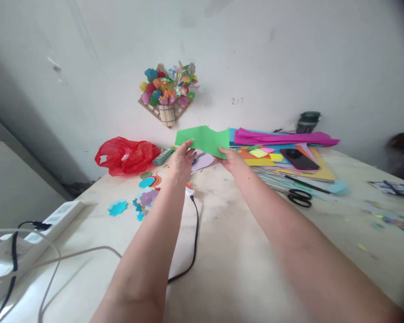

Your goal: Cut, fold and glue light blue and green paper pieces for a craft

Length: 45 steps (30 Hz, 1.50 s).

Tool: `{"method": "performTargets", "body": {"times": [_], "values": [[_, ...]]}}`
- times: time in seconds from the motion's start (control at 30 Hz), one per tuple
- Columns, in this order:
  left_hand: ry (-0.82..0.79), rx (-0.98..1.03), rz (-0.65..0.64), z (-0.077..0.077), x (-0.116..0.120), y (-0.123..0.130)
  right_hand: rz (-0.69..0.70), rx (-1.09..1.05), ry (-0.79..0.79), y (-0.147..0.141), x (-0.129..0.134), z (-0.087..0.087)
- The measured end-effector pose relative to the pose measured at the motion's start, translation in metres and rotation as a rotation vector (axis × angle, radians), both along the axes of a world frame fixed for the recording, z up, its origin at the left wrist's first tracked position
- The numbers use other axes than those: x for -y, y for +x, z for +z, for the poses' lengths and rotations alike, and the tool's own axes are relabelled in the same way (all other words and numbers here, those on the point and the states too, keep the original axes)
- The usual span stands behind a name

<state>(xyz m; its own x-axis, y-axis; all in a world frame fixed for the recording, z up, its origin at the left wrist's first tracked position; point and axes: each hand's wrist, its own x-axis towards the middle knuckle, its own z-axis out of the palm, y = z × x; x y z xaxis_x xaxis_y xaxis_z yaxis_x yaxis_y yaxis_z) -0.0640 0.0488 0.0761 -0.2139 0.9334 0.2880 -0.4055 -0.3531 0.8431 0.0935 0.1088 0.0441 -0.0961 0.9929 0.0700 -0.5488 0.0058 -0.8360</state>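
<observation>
A sheet of green paper is held up over the far part of the table, its top edge unevenly cut. My left hand grips its lower left side, thumb on the near face. At the lower right corner, my right hand pinches the same sheet. Behind and below it a pale purple paper piece partly shows. Blue paper circles and purple and blue flower cutouts lie left of my left arm. To the right of my right hand are yellow paper pieces.
A red plastic bag sits at the back left. Black-handled scissors, a phone and magenta paper lie right. A white power strip and a black cable cross the table. Paper flowers hang on the wall.
</observation>
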Motion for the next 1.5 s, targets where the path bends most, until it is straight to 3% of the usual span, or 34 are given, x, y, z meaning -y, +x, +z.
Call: {"method": "performTargets", "body": {"times": [0.07,0.2,0.23,0.3,0.37,0.5,0.77,1.0,1.2,1.3,1.37,1.5], "values": [[-0.081,-0.262,0.034,-0.010,0.009,0.004,-0.055,0.033,0.014,0.023,0.009,-0.004],[-0.426,-1.104,0.177,-0.037,0.032,0.017,-0.184,0.208,-0.125,0.062,0.035,-0.023],[-0.502,-1.266,0.271,-0.044,0.038,0.021,-0.216,0.269,-0.167,0.070,0.042,-0.029],[-0.493,-1.498,0.361,-0.059,0.049,0.029,-0.250,0.387,-0.203,0.080,0.056,-0.039],[-0.482,-1.612,0.364,-0.071,0.059,0.033,-0.228,0.487,-0.212,0.086,0.068,-0.046],[-0.342,-1.727,0.364,-0.084,0.068,0.029,-0.192,0.661,-0.216,0.090,0.086,-0.049],[-0.108,-1.890,0.281,-0.089,0.070,0.007,-0.242,0.989,-0.218,0.094,0.092,-0.054],[0.149,-1.872,0.047,-0.089,0.059,-0.017,-0.231,0.995,-0.198,0.095,0.093,-0.056],[0.087,-1.885,-0.050,-0.082,0.057,-0.043,-0.198,0.929,-0.227,0.097,0.100,-0.058],[0.014,-1.939,0.007,-0.074,0.063,-0.046,-0.162,0.906,-0.253,0.099,0.108,-0.057],[-0.007,-1.969,0.120,-0.064,0.067,-0.039,-0.147,0.896,-0.261,0.099,0.113,-0.056],[0.008,-1.865,0.238,-0.047,0.073,0.002,-0.156,0.858,-0.240,0.099,0.118,-0.056]]}}
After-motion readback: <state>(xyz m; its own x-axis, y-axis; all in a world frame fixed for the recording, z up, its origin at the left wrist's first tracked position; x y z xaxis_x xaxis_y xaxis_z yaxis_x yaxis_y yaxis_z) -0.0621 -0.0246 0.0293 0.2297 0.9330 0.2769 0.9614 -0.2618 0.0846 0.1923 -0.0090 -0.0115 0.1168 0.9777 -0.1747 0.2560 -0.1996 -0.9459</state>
